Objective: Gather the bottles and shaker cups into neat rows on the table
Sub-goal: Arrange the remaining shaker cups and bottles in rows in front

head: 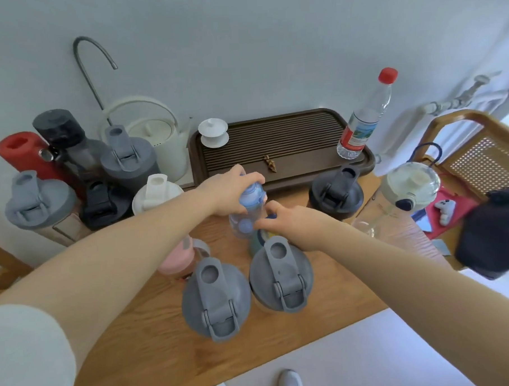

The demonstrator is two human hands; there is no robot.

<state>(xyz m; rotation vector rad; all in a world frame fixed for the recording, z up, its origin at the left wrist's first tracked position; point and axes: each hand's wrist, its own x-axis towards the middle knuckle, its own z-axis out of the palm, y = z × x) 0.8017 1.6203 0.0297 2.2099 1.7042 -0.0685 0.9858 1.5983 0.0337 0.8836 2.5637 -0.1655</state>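
Note:
My left hand (pixel 231 191) grips the top of a clear blue bottle (pixel 247 213) at the table's middle. Right beside it, my right hand (pixel 288 223) closes on the dark blue cap of a teal bottle (pixel 257 241), mostly hidden. In front stand two grey-lidded shaker cups (pixel 215 299) (pixel 282 279) and a pink bottle (pixel 177 257) under my left forearm. At the back left cluster several shakers with grey (pixel 37 199), black (pixel 105 203) and white (pixel 157 192) lids, plus a red bottle (pixel 21 153). A black-lidded shaker (pixel 336 192) and a large clear bottle (pixel 408 192) stand at right.
A dark slatted tea tray (pixel 277 142) lies at the back with a white lidded cup (pixel 213 132) and a red-capped water bottle (pixel 364 121) on it. A white kettle (pixel 160 138) stands left of it. A rattan chair (pixel 476 151) is at the right. The wooden table edge (pixel 283 355) runs in front.

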